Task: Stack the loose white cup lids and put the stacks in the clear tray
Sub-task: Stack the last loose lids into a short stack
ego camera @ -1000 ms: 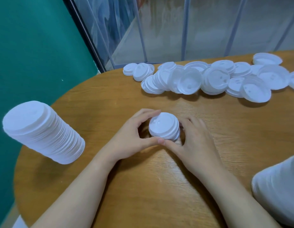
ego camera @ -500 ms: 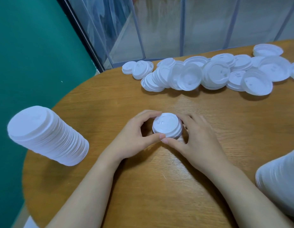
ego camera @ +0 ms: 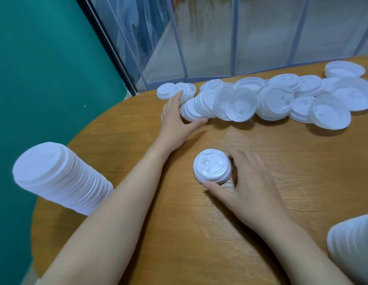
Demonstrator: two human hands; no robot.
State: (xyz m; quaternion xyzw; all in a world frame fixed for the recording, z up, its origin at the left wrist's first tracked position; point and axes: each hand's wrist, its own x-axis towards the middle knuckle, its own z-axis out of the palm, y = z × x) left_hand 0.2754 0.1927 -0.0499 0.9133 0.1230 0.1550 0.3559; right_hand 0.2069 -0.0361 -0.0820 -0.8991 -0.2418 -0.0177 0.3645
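On the bench [ego camera: 179, 233], two tall stacks stand done; many loose lids [ego camera: 271, 99] remain. The right hand [ego camera: 249, 188] grips a short stack [ego camera: 212, 166]; the left hand [ego camera: 176, 118] reaches, fingers wide.

I sit at a wooden table [ego camera: 138, 128] by a teal wall [ego camera: 45, 68] and glass partition [ego camera: 230, 33], perhaps a café.

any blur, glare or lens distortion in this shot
Head view: wide-angle bending leans the tall lid stack outward at the left edge; the loose lid pile is overexposed, detail washed out; the left hand is slightly soft; embossing on the small stack stays fairly sharp.
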